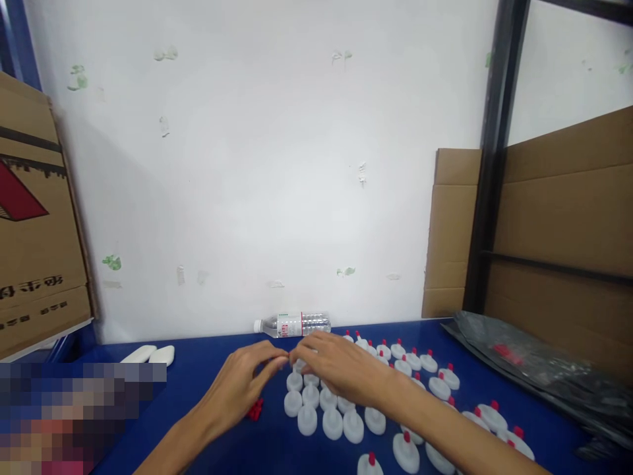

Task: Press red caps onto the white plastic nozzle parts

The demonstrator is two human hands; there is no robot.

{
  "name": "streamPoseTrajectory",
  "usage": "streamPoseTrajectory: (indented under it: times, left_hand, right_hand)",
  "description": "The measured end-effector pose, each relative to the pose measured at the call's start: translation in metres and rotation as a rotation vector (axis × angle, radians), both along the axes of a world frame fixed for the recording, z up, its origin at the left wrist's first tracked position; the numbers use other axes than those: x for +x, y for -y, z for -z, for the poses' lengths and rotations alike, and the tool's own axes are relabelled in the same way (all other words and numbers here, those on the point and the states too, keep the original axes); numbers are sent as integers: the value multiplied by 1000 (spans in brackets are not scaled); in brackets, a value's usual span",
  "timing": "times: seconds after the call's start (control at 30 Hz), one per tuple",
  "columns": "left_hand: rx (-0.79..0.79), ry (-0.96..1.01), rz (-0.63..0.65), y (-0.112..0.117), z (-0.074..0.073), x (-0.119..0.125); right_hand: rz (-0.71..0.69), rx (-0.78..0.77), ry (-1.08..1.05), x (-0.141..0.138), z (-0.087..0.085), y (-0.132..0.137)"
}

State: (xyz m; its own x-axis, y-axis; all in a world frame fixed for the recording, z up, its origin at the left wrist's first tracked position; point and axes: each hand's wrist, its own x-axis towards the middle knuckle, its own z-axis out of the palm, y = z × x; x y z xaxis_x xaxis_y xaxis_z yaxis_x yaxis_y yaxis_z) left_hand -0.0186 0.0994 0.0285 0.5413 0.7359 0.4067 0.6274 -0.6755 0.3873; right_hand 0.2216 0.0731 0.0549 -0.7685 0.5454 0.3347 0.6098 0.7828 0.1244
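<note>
My left hand (241,377) is closed in a pinch, thumb against fingertips; whatever it holds is too small or hidden to tell. Reaching in from the right, my right hand (339,368) has its fingers curled down close to the left fingertips. A small white bottle (299,364) shows just beneath the right fingers, and I cannot tell whether they grip it. Below the hands stand several capless white squeeze bottles (307,419) in close rows. Small red caps (255,410) lie in a pile beside my left wrist. Several bottles with red caps (406,452) stand around and beyond my right forearm.
A clear water bottle (297,324) lies against the white wall. Two white objects (162,356) rest at the back left of the blue table (208,359). Dark plastic bags (524,369) lie on the right. Cardboard boxes (39,218) flank the left side, with cardboard (452,231) at right.
</note>
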Motion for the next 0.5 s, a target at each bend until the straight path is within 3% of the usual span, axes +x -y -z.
streamPoseTrajectory:
  times: [0.2,0.4,0.5]
  left_hand:
    - [-39,-108,-164,-22,4,-28]
    - [-89,-186,-187,-30,16,-36]
    - [-140,-203,-163,-33,18,-39]
  right_hand:
    - [220,-36,-186,34,4,-27]
    - [180,-134,-100,51,20,-38]
    - [158,-107,-73,53,19,-39]
